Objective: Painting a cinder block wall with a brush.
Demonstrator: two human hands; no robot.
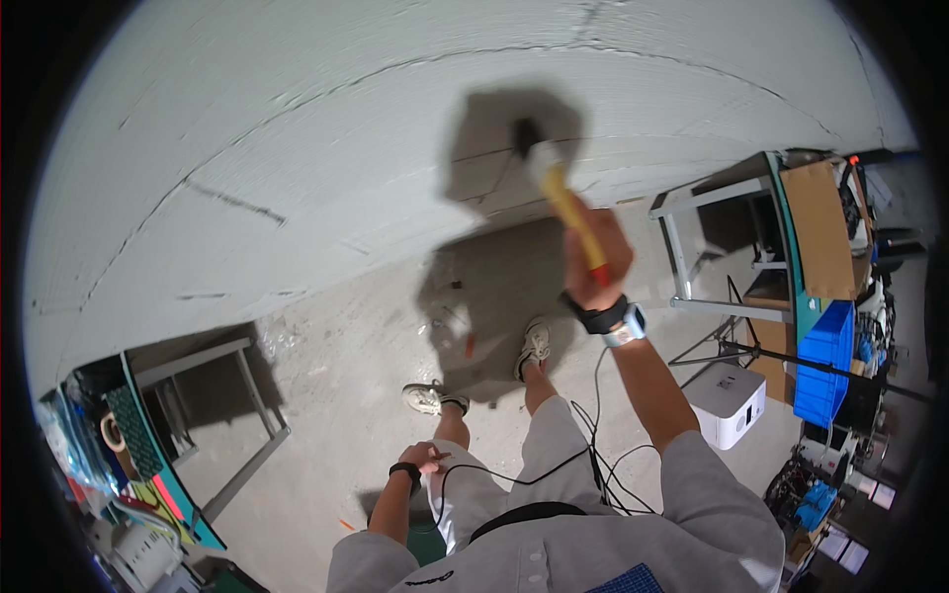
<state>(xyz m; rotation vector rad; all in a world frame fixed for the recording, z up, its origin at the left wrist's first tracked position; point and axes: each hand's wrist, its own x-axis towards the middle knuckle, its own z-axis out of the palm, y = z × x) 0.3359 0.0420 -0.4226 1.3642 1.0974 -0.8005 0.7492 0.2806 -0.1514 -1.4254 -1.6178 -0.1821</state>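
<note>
My right hand [598,247] is closed around the yellow, red-ended handle of a paintbrush [561,193]. The brush points up toward the white wall [376,128], its dark bristles slightly blurred. Whether the bristles touch the wall I cannot tell. Cracks and dark lines run across the wall, and a shadow falls on it around the brush. Low by my thigh, my left hand [423,457] hangs with its fingers loosely stretched and nothing visible in them.
A loaded table [148,460] stands at left. At right are another table [781,227] with a cardboard box [819,232], a blue bin [825,361], a black tripod [741,331] and a white boxy device [727,400]. Black cables [593,450] trail across my legs.
</note>
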